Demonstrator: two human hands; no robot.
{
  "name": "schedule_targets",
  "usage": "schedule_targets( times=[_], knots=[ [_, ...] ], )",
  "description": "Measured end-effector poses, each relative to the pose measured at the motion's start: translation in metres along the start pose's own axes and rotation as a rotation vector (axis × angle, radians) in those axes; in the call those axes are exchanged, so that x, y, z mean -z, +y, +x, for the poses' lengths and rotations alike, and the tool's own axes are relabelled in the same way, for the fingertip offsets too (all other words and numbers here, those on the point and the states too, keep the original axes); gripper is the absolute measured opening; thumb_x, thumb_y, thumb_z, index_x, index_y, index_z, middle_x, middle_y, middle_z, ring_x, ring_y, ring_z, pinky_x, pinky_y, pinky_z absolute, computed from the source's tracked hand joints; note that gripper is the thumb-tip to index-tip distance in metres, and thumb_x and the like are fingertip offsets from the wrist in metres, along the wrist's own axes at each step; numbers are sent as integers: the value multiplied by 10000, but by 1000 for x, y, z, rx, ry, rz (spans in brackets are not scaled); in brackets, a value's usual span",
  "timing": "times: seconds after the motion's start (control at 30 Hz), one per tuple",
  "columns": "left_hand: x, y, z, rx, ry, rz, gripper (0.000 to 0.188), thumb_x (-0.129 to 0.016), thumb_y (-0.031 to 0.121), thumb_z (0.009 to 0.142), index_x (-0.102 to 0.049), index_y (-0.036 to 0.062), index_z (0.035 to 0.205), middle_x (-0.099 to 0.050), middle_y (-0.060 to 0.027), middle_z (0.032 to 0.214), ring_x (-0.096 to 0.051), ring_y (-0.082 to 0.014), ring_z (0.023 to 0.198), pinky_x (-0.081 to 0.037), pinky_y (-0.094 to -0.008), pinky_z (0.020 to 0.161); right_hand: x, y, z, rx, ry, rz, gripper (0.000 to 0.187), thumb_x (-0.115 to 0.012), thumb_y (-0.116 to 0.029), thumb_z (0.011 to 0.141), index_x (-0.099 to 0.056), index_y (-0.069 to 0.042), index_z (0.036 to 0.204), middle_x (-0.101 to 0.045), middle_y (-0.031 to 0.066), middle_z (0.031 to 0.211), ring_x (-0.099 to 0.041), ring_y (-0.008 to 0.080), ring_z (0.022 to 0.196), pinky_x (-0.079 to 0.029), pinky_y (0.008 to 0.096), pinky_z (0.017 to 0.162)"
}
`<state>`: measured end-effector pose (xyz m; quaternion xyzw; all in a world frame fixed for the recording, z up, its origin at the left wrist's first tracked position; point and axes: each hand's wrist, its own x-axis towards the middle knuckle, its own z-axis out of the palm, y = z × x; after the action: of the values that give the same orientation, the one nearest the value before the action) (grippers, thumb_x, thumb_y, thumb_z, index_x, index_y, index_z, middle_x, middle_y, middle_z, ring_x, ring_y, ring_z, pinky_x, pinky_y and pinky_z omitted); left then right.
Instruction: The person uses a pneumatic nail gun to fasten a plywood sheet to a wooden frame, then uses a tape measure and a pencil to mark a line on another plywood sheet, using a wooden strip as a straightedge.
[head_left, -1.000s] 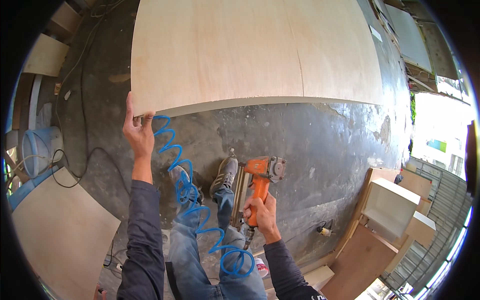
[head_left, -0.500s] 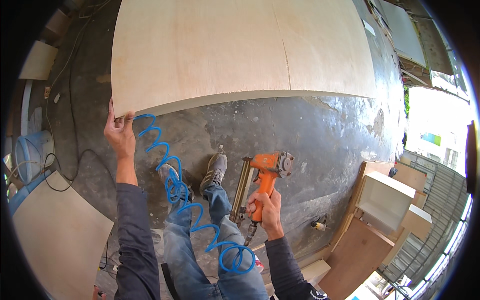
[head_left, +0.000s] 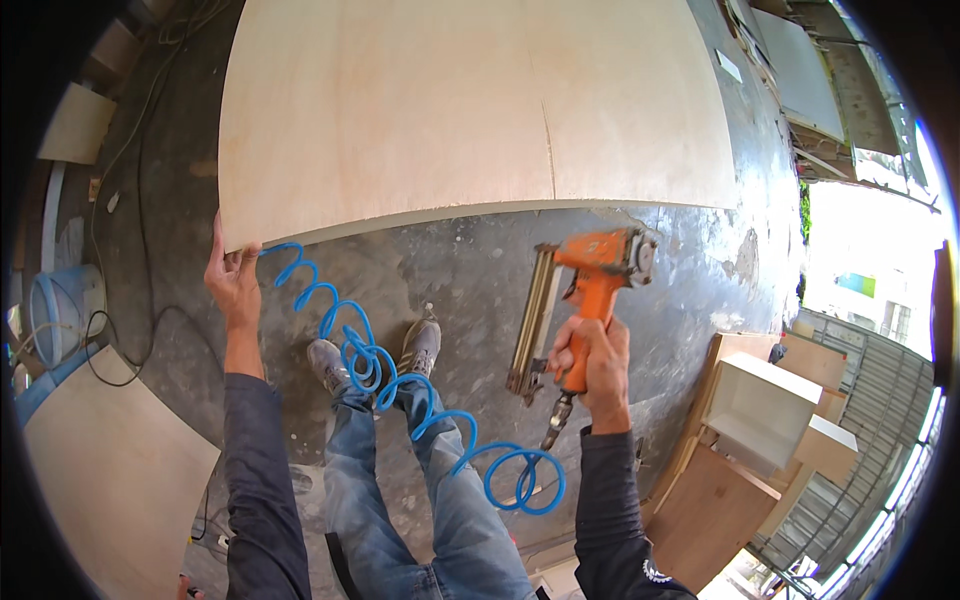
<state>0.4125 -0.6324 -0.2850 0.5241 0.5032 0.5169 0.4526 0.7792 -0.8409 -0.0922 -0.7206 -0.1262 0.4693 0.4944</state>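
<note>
My right hand (head_left: 597, 368) is wrapped round the handle of an orange pneumatic nail gun (head_left: 600, 262), held up over the floor with its long magazine on the left. A coiled blue air hose (head_left: 431, 421) trails from the fitting at the handle's base, across my legs, and passes behind the panel near my left hand. With fingers and thumb, my left hand (head_left: 236, 278) grips the near left corner of a large pale plywood panel (head_left: 420, 110). A thin dark crack runs in from the panel's near edge. What lies beneath the panel is hidden.
A loose plywood sheet (head_left: 115, 470) lies at the lower left, beside a pale bucket (head_left: 62, 305) and dark cables. White box units (head_left: 765, 400) and brown boards (head_left: 708, 510) stand at the right. The concrete floor (head_left: 480, 270) has scuffs and patches.
My right hand has moved right and upward with the nail gun, pulling the blue hose along. My left hand stays at the panel's corner, and the view has shifted slightly.
</note>
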Motion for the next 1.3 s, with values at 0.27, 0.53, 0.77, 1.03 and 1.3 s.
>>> schedule_targets(
  times=[0.27, 0.53, 0.77, 1.03, 1.3],
  knots=[
    [1, -3, -1, 5, 7, -5, 712, -772, 229, 888, -439, -6, 1471, -537, -103, 1423, -530, -189, 1270, -409, -326, 1079, 6, -47, 40, 13, -20, 26, 416, -530, -132, 944, -471, 71, 1303, -571, 78, 716, -500, 104, 503, -486, 310, 508],
    [2, -2, -2, 35, 9, 35, 725, -777, 246, 881, -439, -3, 1472, -525, -82, 1440, -521, -173, 1276, -401, -313, 1080, -4, -48, 57, -42, -140, 16, 318, -566, -146, 948, -525, 46, 1197, -574, 78, 691, -505, 101, 486, -488, 308, 509],
    [5, -4, 0, 13, -3, 24, 716, -771, 241, 888, -439, -5, 1473, -518, -77, 1448, -511, -170, 1286, -385, -308, 1090, -10, -43, 64, -29, -127, 8, 245, -572, -146, 947, -524, 23, 1117, -579, 83, 690, -518, 108, 484, -483, 312, 497],
    [8, -6, 0, 34, -12, 35, 733, -778, 255, 880, -437, -10, 1471, -500, -78, 1466, -506, -173, 1293, -377, -305, 1097, -10, -41, 66, -28, -114, 64, 172, -571, -135, 940, -529, 25, 892, -542, 78, 607, -541, 164, 449, -470, 320, 412],
    [4, -2, 0, 23, -16, 25, 749, -774, 279, 881, -426, -6, 1479, -492, -90, 1472, -494, -177, 1307, -376, -309, 1105, -8, -32, 67, -29, -121, 70, 216, -575, -132, 938, -513, 44, 1044, -560, 80, 650, -535, 141, 468, -466, 311, 418]
  ],
)
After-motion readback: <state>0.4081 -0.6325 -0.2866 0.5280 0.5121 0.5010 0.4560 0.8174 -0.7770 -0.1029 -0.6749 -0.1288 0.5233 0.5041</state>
